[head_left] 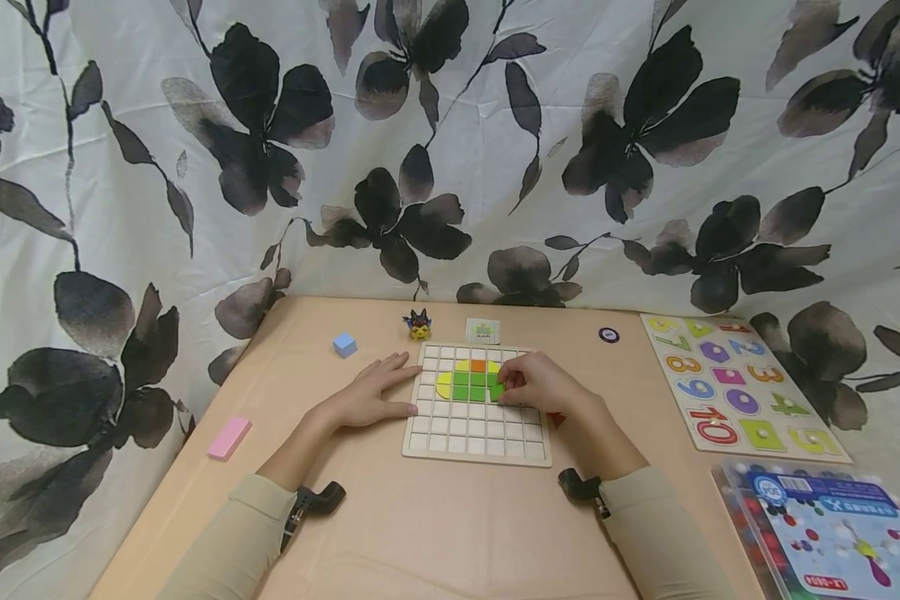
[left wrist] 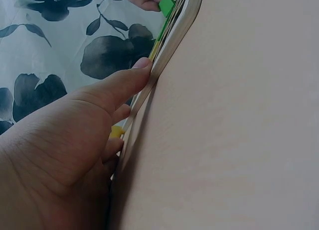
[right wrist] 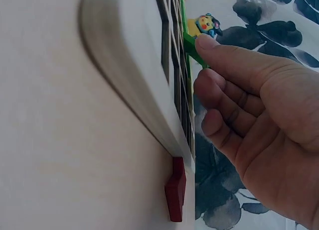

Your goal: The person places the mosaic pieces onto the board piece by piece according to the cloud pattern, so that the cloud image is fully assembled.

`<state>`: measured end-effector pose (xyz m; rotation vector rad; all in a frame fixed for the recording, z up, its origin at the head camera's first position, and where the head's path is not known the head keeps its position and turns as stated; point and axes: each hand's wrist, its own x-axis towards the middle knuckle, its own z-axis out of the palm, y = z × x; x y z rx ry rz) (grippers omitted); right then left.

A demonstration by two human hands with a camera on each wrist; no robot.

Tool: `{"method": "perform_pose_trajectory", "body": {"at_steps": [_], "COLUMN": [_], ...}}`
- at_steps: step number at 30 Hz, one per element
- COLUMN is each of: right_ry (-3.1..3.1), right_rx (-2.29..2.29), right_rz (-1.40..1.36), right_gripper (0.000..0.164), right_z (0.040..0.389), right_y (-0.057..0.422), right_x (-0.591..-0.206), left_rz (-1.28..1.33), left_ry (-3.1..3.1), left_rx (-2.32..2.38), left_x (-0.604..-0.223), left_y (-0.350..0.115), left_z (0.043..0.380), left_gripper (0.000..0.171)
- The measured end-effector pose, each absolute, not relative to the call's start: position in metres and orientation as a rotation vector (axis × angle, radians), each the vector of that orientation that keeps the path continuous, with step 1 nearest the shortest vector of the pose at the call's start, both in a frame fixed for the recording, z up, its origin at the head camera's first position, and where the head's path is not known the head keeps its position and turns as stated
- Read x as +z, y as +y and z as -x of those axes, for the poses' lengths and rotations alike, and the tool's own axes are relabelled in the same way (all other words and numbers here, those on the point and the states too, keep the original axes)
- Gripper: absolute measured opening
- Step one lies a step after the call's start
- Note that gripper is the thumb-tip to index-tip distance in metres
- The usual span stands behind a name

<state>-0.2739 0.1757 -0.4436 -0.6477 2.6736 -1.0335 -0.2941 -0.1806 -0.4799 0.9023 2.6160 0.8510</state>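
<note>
A wooden grid board [head_left: 477, 446] lies on the table with green tiles [head_left: 468, 385], yellow rounded pieces [head_left: 443, 385] and an orange tile [head_left: 478, 366] in its upper cells. My left hand [head_left: 371, 392] rests at the board's left edge, fingers spread and thumb against the rim. Over the right end of the green group, my right hand [head_left: 546, 385] pinches a green tile [right wrist: 193, 50] between thumb and index finger. That tile is tilted, close against the grid. A dark red piece [right wrist: 175, 190] lies beside the board's right edge, partly covered by the right hand in the head view.
Behind the board are a small picture card [head_left: 483, 331] and a toy figure [head_left: 419, 324]. A blue cube [head_left: 344, 345] and pink block [head_left: 229, 438] lie left. Rightward are a dark round disc [head_left: 609, 335], a number board [head_left: 746, 387] and a plastic box [head_left: 825, 529].
</note>
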Motion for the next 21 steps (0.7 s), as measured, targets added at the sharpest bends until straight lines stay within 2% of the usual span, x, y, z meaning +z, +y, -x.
{"method": "perform_pose_trajectory", "body": {"at_steps": [21], "right_ry": [2.687], "right_rx": [-0.926], "right_rz": [0.645], "right_gripper": [0.022], "right_z": [0.2747], "right_y": [0.1722], "right_x": [-0.4514], "left_rz": [-0.908], "left_ry": [2.621], "left_rx": [0.849], "left_x": [-0.4799], "left_y": [-0.1803], "left_z": [0.2938], "left_gripper": [0.079]}}
